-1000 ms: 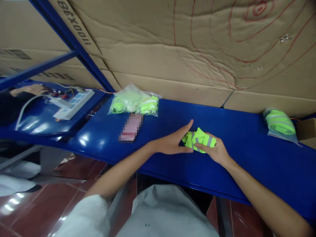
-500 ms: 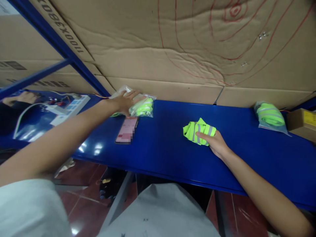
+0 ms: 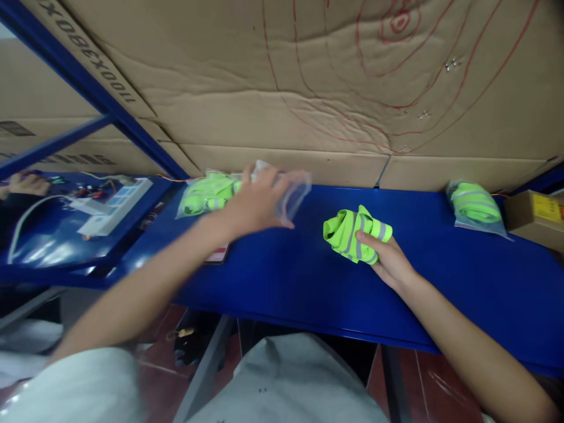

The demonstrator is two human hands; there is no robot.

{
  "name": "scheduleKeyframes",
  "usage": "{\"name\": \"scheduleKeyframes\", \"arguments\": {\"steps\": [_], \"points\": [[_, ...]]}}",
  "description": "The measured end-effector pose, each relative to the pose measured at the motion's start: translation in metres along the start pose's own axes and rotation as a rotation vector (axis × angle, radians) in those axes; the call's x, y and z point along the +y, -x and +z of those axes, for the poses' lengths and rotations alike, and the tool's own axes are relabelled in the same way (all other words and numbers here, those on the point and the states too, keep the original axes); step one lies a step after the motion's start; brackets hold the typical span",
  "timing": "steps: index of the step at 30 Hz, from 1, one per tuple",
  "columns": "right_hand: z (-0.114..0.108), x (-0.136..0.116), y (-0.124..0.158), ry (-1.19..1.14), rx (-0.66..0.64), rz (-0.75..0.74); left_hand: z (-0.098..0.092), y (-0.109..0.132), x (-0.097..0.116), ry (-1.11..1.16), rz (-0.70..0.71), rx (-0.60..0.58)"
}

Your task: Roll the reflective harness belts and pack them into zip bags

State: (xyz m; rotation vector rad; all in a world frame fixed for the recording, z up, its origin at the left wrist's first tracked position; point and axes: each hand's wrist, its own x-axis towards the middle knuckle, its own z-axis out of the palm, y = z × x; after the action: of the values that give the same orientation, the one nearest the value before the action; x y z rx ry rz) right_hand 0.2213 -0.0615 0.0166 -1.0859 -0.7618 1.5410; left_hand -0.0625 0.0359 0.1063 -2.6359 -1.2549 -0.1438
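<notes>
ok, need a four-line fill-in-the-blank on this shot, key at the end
1. The left hand holds a clear bag made of ____.
2. The right hand holds a bright yellow-green bundle striped in ____.
3. The table below the hands has a ____ top.
4. The hand-drawn curves on the cardboard behind it are ____.

Missing words: plastic; grey; blue; red.

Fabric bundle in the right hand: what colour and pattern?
Bright yellow-green with grey stripes; the fabric bundle shows best in the head view.
</notes>
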Motion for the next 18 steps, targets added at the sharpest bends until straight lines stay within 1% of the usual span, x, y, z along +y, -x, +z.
{"name": "scheduleKeyframes", "arguments": {"steps": [1,3,4,6,9,11,13,16,18], "points": [[0.000,-0.001,0.001,-0.009,-0.016,-0.021,0.009,0.003,0.024,0.038,-0.013,0.087],[0.000,-0.002,0.002,0.002,-0.017,-0.055,0.031,0.009,0.066,0.136,-0.008,0.166],[0.000,-0.002,0.002,0.019,-0.001,-0.064,0.042,0.010,0.081,0.187,0.000,0.195],[0.000,-0.004,0.000,0.063,0.064,-0.057,0.060,0.010,0.099,0.246,-0.009,0.229],[-0.001,-0.006,-0.003,0.123,0.184,-0.011,0.075,0.010,0.104,0.247,-0.053,0.278],[-0.001,-0.008,-0.004,0.169,0.217,0.024,0.079,0.011,0.103,0.216,-0.057,0.302],[-0.001,-0.009,-0.003,0.207,0.184,0.066,0.080,0.013,0.106,0.180,-0.046,0.295],[-0.002,-0.010,0.000,0.249,0.098,0.104,0.078,0.018,0.114,0.159,-0.029,0.264],[-0.004,-0.008,0.000,0.308,0.100,0.089,0.078,0.021,0.118,0.173,-0.012,0.252]]}}
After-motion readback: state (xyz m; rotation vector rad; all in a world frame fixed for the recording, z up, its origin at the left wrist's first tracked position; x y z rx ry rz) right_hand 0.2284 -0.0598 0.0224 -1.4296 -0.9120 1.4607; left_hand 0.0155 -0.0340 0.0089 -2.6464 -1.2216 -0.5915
